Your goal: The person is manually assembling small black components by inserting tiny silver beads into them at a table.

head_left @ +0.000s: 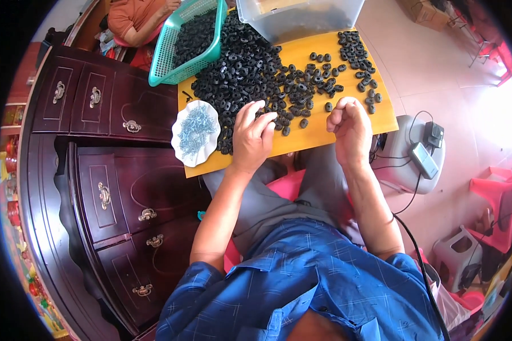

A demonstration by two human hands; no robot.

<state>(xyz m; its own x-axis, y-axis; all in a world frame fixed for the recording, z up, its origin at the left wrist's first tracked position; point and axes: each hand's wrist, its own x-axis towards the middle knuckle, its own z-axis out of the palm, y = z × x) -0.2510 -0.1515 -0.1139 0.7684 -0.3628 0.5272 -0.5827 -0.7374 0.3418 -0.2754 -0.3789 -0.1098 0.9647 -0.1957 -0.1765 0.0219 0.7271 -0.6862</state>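
Observation:
My left hand hovers at the near edge of a big heap of small black ringed parts, its fingers bent and the thumb close to the index finger. Whatever may sit between those fingertips blends into the black parts behind. Over the table's near right side, my right hand is closed, fingers curled in toward the thumb; anything inside is hidden. A single black part lies just left of its fingertips. Left of my left hand, a white scalloped plate holds a pile of thin, pale blue, shiny pieces.
The yellow table also carries a green basket of black parts and a translucent bin. Several loose parts line its right side. A dark wooden cabinet stands left; a grey stool with cabled devices stands right. Another person sits beyond.

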